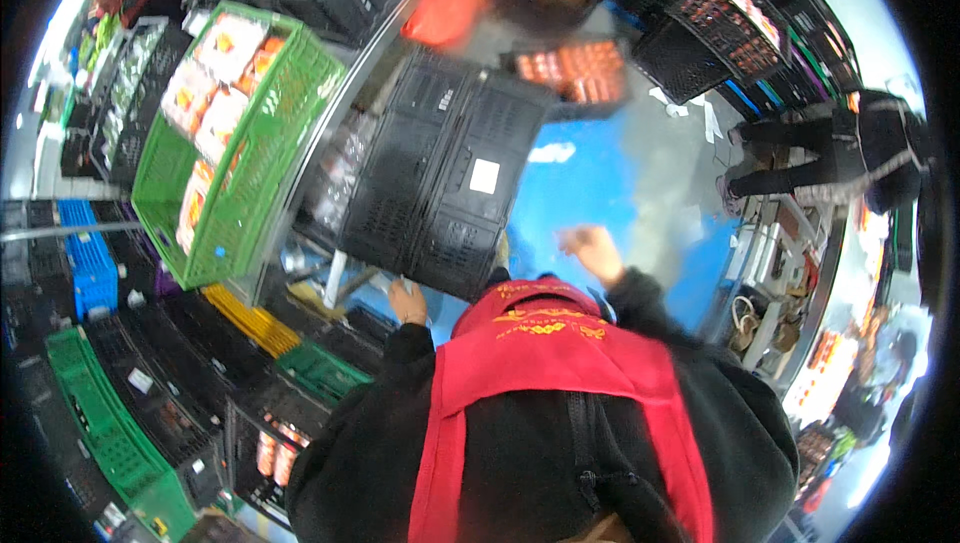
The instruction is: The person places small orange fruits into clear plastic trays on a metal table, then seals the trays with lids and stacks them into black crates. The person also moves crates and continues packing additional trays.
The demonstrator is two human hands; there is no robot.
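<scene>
A large black plastic crate with flat, slatted panels and a white label lies in front of me, left of the middle. My left hand is at its near edge, fingers curled against the rim, with the fingertips partly hidden. To the right of the crate, my right hand is over the blue floor, smeared a little by motion. Its fingers are apart, reaching left, and nothing is in them.
A green crate of packaged orange produce stands left. Beyond the black crate are a crate of orange-red goods and a red bag. Stacked black crates stand far right, near another person. More crates fill the lower left.
</scene>
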